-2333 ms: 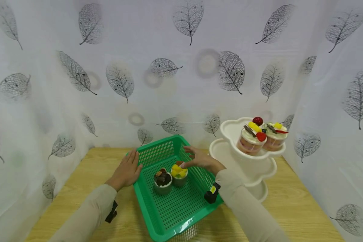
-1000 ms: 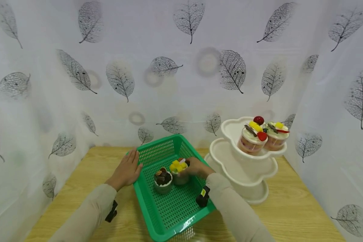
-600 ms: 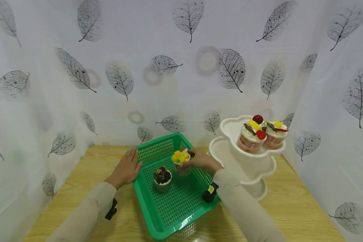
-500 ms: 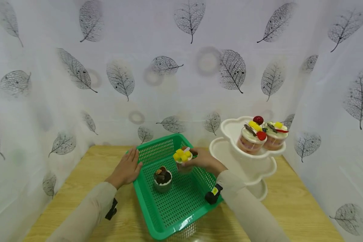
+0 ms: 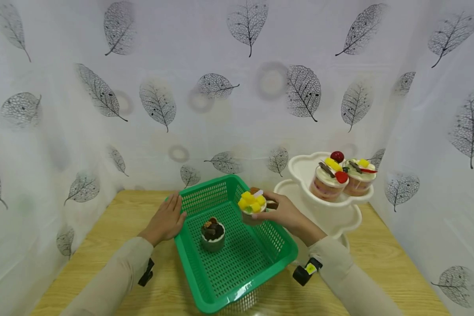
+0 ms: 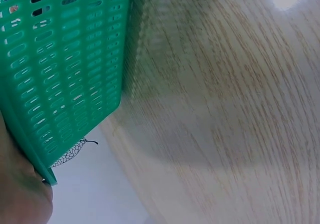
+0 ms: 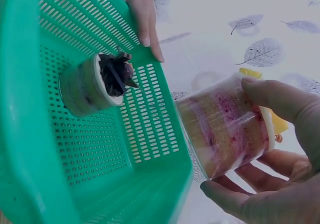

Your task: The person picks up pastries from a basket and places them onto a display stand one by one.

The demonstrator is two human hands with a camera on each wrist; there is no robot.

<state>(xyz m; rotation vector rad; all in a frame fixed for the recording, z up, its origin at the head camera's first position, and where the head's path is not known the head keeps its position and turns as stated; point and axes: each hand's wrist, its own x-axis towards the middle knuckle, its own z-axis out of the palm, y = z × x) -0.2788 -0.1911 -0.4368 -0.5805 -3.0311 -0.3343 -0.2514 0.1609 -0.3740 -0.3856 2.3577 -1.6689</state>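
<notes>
My right hand (image 5: 282, 213) grips a layered dessert cup (image 7: 225, 126) topped with yellow fruit cubes. In the head view this cup is over the right side of a green basket (image 5: 237, 287). Fingers and thumb wrap its clear side in the right wrist view. Inside the basket stands a second dessert cup (image 5: 213, 239) with a dark chocolate topping. My left hand (image 5: 165, 221) rests on the basket's left rim with its fingers straight; in the left wrist view only part of that hand (image 6: 22, 189) shows beside the basket wall (image 6: 65, 58).
A white tiered stand (image 5: 300, 169) with scalloped trays is to the right of the basket. Two fruit-topped dessert cups (image 5: 327, 186) sit on its top tray. All this stands on a wooden table (image 5: 142, 281), before a leaf-patterned curtain (image 5: 229, 131).
My right hand has reached into the basket, taken hold of the yellow-topped dessert cup, lifted it and moved it rightward. My left hand has stayed on the rim.
</notes>
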